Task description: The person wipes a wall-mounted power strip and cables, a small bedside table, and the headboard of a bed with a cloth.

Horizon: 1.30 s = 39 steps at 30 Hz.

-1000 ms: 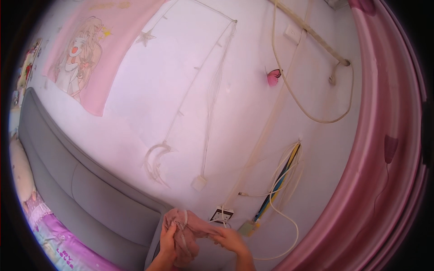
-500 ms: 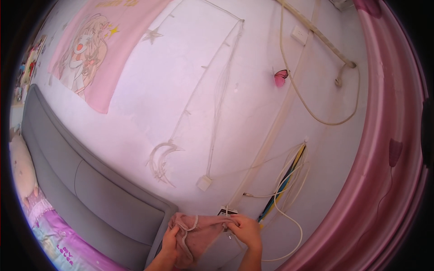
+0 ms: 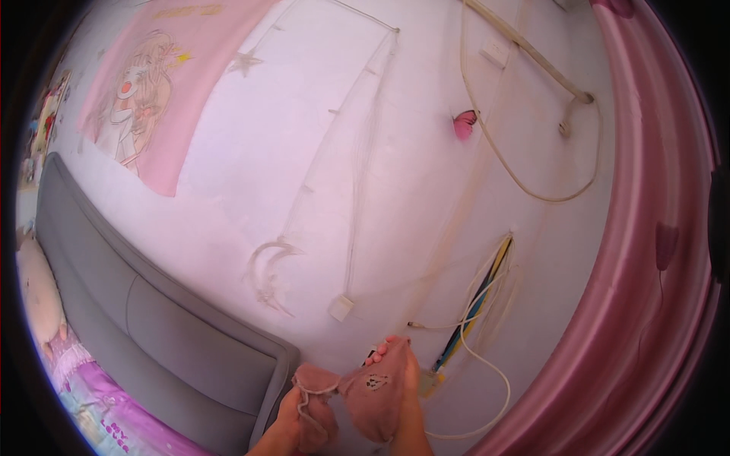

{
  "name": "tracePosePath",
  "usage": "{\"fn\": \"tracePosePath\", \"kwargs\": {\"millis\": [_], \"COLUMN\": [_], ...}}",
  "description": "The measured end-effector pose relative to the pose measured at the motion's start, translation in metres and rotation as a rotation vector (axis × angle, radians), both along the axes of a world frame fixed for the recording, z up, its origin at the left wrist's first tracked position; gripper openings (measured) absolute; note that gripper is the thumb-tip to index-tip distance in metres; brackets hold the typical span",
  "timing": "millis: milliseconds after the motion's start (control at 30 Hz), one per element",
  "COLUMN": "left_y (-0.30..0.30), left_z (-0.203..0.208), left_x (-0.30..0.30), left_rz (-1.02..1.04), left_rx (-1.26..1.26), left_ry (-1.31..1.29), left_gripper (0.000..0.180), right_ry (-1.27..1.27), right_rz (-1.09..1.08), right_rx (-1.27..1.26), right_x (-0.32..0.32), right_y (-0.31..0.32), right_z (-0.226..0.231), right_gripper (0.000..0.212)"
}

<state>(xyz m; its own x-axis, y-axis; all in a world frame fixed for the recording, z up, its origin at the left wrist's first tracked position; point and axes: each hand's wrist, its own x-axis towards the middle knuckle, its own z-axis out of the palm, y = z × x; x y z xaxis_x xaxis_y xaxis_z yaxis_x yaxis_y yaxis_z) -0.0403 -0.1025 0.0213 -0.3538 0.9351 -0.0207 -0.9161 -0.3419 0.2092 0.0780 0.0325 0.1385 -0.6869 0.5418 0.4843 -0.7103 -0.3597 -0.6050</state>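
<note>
Head view, looking toward a white wall: at the lower edge I see both of my hands raised in front of me, sharing one small dusty-pink garment (image 3: 365,391) made of soft fabric. My left hand (image 3: 293,414) comes up from the bottom rim with its fingers (image 3: 287,401) curled closed around the left part of the cloth, from which a thin pink cord (image 3: 308,399) loops down. My right hand (image 3: 407,380) stands higher, wrist near the lower edge and fingers pointing upward, pinched shut on the top right edge of the fabric so that the cloth hangs down across the palm; a small dark pattern shows on the hanging part. The garment is thus held in the air between the two hands, just in front of the wall and just right of the grey padded headboard (image 3: 152,319). Behind the hands, a bundle of coloured cables (image 3: 475,304) runs down the wall, and a pink curtain (image 3: 654,251) fills the right side. A pink poster (image 3: 152,91) hangs at upper left.
</note>
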Motion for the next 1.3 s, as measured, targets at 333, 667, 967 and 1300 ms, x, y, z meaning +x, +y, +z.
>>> {"fn": "tracePosePath", "kwargs": {"millis": [333, 667, 967, 1300], "left_y": [-0.020, -0.019, -0.029, -0.031], "left_z": [0.028, 0.018, 0.014, 0.014], "left_x": [0.024, 0.009, -0.002, -0.004], "left_rz": [-0.031, 0.049, -0.032, 0.030], "left_rx": [-0.192, -0.010, -0.059, -0.028], "left_ry": [0.777, 1.025, 0.809, 0.889], "left_gripper": [0.018, 0.026, 0.020, 0.025], "right_ry": [-0.258, -0.414, -0.388, -0.658], "right_rz": [-0.639, -0.469, -1.245, -1.455], "right_rx": [0.548, 0.542, 0.877, 1.514], "right_x": [-0.036, -0.027, -0.063, -0.092], "right_y": [-0.024, -0.026, -0.016, 0.013], "right_z": [-0.005, -0.047, 0.048, 0.056], "right_gripper": [0.026, 0.045, 0.032, 0.029]}}
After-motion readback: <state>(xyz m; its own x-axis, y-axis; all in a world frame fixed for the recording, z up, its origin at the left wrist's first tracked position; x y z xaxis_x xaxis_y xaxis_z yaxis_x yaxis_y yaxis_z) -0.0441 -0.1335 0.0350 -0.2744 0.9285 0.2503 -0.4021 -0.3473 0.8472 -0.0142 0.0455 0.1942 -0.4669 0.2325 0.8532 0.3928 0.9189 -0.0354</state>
